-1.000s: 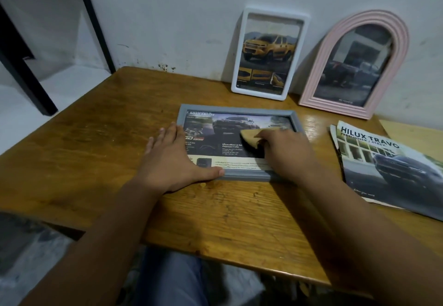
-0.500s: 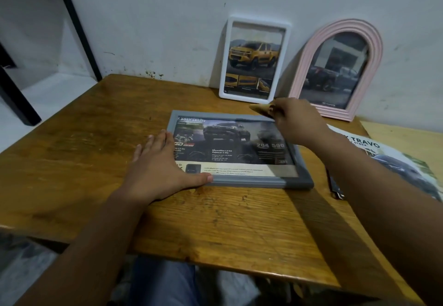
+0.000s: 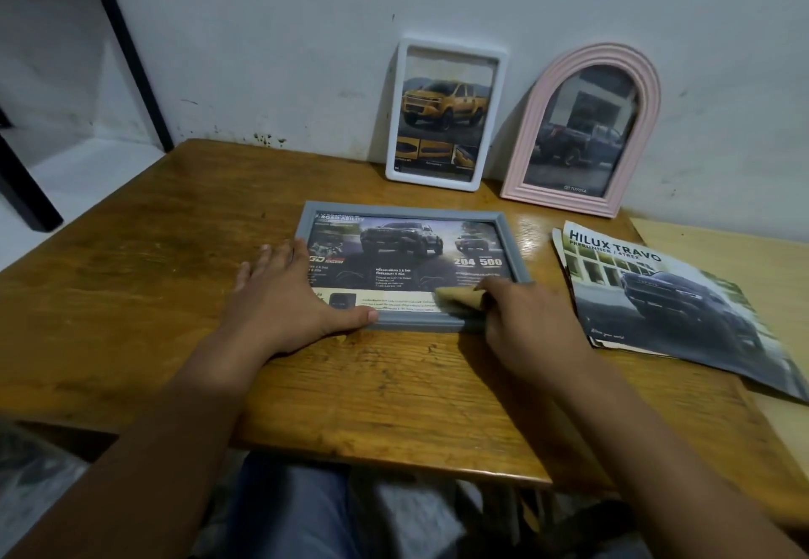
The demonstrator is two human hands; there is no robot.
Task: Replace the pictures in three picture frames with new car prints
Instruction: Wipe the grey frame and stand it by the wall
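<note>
A grey picture frame [image 3: 516, 247] lies flat on the wooden table [image 3: 131, 278], showing a dark pickup print. My left hand [image 3: 284, 300] rests flat on the frame's left end, thumb along its near edge. My right hand [image 3: 525, 322] presses a small tan cloth [image 3: 457, 296] on the glass at the frame's near right corner. Against the wall lean a white frame [image 3: 499, 120] with a yellow pickup print and a pink arched frame [image 3: 543, 120] with a dark pickup print.
A car brochure [image 3: 656, 296] titled Hilux Travo lies on the table's right side, over a lighter surface [image 3: 744, 247] beyond. A black metal stand [image 3: 131, 55] rises at the far left. My knees show below the table's near edge.
My right hand has moved with the cloth from the frame's middle to its far right corner, then back to the near right corner. The left hand has stayed put.
</note>
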